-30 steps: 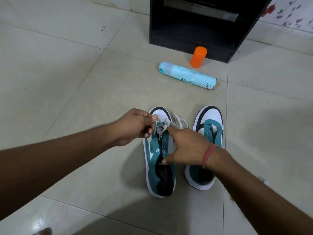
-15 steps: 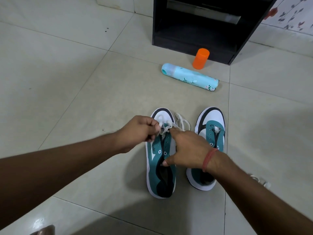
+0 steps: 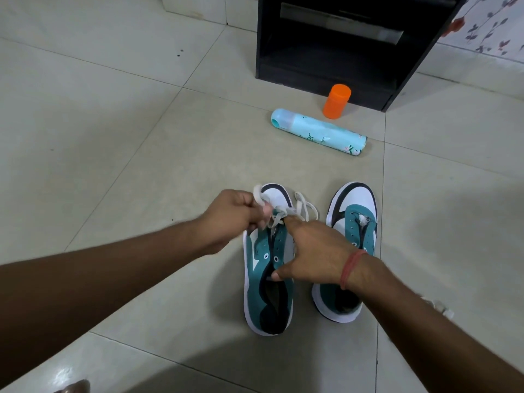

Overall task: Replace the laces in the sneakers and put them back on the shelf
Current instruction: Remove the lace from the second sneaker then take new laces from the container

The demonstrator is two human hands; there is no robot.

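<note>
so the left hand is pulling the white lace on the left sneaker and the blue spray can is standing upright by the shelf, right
Not quite. In the head view the blue spray can lies on its side on the floor, not upright; the orange cap beside it is what stands. The rest holds: the left hand grips the white lace on the left sneaker, near the shelf.

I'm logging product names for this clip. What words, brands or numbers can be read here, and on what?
Spray can: dark print along its side, too blurred and small to read.
Orange cap: no text visible.
Left sneaker and right sneaker: no readable brand or number.
Black shelf: none.
</note>
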